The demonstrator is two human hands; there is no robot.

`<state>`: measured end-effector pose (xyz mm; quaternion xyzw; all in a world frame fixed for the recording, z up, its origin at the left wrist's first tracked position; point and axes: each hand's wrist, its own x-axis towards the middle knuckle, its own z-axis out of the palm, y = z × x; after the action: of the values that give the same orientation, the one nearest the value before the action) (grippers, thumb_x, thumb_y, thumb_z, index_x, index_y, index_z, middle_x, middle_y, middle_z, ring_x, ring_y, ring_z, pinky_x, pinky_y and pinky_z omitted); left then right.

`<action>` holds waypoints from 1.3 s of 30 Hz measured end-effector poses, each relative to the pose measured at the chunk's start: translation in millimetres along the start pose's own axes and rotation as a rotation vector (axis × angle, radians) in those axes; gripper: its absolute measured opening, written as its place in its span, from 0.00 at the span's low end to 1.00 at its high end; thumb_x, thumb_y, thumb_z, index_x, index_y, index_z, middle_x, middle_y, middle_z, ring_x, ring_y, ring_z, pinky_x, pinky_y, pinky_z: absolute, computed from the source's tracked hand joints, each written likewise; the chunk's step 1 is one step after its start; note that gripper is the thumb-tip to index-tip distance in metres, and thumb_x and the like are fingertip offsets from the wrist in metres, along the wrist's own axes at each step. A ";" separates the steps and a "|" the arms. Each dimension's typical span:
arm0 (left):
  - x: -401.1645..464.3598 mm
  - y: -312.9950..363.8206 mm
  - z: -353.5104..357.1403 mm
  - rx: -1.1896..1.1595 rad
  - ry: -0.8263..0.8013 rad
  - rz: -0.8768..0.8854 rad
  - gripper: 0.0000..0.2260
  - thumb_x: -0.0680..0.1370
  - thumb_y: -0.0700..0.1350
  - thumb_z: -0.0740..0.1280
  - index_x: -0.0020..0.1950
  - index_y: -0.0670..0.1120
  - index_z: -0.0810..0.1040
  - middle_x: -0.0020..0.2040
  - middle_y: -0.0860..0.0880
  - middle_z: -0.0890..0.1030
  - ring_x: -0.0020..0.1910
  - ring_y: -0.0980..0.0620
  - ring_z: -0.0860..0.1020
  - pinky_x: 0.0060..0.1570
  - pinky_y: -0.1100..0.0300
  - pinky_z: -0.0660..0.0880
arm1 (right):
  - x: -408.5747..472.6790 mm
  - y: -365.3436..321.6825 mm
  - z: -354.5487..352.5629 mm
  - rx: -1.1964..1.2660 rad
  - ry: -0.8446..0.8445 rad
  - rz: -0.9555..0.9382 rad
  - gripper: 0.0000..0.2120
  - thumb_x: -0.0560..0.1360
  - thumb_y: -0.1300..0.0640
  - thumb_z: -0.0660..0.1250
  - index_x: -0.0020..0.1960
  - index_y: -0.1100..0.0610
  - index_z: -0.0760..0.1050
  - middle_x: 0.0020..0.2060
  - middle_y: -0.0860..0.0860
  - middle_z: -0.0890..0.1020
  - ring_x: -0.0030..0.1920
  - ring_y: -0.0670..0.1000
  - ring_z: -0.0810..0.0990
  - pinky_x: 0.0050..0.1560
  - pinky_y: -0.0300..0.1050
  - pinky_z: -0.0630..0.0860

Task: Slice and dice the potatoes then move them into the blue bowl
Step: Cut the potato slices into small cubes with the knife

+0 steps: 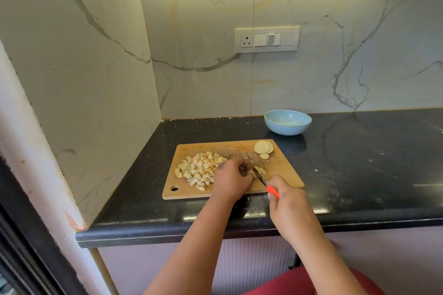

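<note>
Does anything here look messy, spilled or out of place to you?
Nothing serious. Pale specks are scattered over the black countertop right of the cutting board, and one small bit lies off the board's near edge. The blue bowl holds no potato I can see.

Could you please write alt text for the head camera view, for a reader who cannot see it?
A person's left hand steadies potato strips on a wooden cutting board while the right hand cuts them with a red-handled knife. A pile of diced potato lies on the board's left, round slices at its far corner, and an empty blue bowl sits behind on the black counter.
</note>
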<state>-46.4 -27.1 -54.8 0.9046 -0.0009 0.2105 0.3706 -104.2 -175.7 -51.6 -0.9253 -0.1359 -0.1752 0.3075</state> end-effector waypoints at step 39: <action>-5.8 -2.5 -1.2 -0.018 0.040 -0.018 0.06 0.72 0.36 0.68 0.45 0.46 0.79 0.41 0.51 0.82 0.42 0.54 0.79 0.44 0.60 0.78 | -4.9 -1.2 2.8 0.104 0.002 0.038 0.04 0.78 0.61 0.64 0.49 0.52 0.74 0.31 0.46 0.73 0.29 0.43 0.71 0.25 0.35 0.67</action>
<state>-51.8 -25.4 -57.9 0.8968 0.0127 0.2252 0.3806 -108.4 -173.8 -55.1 -0.9103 -0.1268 -0.1630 0.3588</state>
